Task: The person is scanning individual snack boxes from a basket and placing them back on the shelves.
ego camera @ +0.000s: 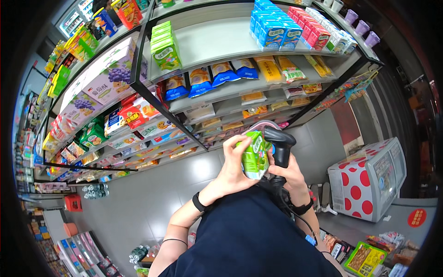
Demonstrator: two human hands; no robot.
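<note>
My left hand [232, 169] grips a green drink carton [255, 155] by its sides, in front of my dark shirt. Just to its right, my right hand [290, 173] is wrapped around the handle of a black handheld barcode scanner [281, 145], whose head is up beside the carton. A cable hangs from the scanner along my right forearm. Partly hidden behind the carton and scanner is a pink basket [264, 124]. More green cartons [166, 48] stand in a row at the left end of the top shelf ahead.
Blue cartons [277, 33] and red cartons [313, 34] share the top shelf [214, 38]. Bagged breads [200, 81] lie below. A polka-dot freezer [363, 183] stands at right, near a counter [412, 207] with packaged snacks. Boxed biscuits [104, 79] fill the left shelving.
</note>
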